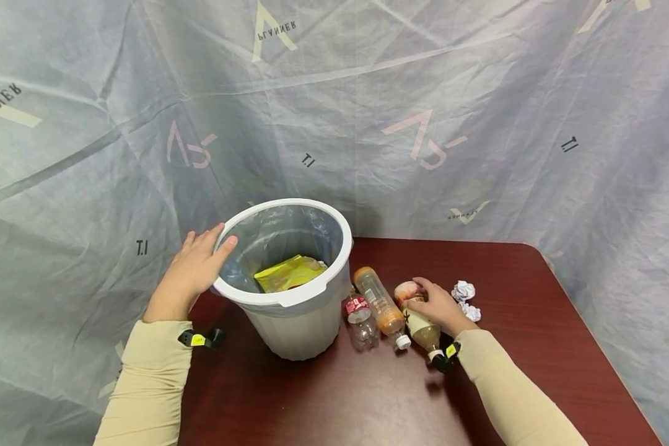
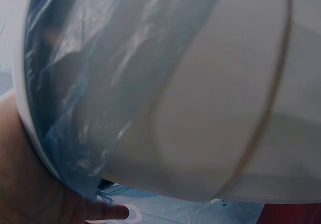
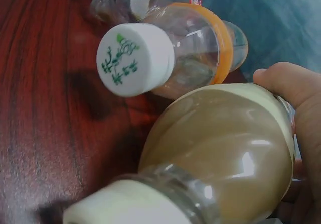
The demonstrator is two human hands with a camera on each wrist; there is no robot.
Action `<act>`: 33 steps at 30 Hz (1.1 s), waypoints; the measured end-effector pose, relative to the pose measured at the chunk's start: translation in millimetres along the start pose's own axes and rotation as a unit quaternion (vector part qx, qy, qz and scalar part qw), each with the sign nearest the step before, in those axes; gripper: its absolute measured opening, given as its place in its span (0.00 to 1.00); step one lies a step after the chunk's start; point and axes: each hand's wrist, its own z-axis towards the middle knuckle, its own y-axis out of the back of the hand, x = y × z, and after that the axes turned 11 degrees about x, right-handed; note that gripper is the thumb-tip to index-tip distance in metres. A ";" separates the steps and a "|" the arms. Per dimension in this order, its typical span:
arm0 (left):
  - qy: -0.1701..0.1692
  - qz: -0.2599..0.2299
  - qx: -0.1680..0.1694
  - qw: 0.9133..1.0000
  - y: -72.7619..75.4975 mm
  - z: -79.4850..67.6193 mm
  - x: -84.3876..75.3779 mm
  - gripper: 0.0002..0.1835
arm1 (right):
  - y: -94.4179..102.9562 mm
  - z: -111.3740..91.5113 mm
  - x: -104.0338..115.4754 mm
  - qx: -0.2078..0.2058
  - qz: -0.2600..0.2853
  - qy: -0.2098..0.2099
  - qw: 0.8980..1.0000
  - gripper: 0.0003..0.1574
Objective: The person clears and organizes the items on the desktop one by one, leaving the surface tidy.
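Observation:
My left hand (image 1: 196, 263) rests against the left side of a white trash bin's rim (image 1: 290, 300), its fingers fairly straight. In the left wrist view that hand (image 2: 35, 184) lies along the bin's outer edge, beside the bluish liner (image 2: 100, 68). With thumb and fingers on either side, my right hand (image 1: 437, 306) grips a bottle of brownish drink (image 1: 425, 336) lying on the table, cap toward me. Left of it lie a clear bottle with orange bands (image 1: 380, 300) and a crushed clear bottle with a red label (image 1: 362, 322).
Inside the lined bin sits a yellow wrapper (image 1: 292, 274). Two crumpled white paper balls (image 1: 463, 290) lie just beyond the right hand. The dark red table (image 1: 334, 402) ends at a grey printed cloth (image 1: 334, 124) hanging behind it.

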 end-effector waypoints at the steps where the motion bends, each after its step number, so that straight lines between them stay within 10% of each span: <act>1: 0.001 0.000 -0.001 1.000 -0.5 -0.3 0.3 0.47 | 0.2 0.1 0.8 0.001 0.012 -0.002 1.000 0.53; 14: 0.002 -0.006 0.006 1.000 2.0 0.1 -1.0 0.47 | 52.9 19.6 33.6 -0.035 0.030 -0.004 0.999 0.48; 33: 0.006 0.016 0.014 1.000 -3.5 7.5 -14.0 0.48 | 159.0 49.3 155.1 -0.036 0.018 0.033 0.999 0.48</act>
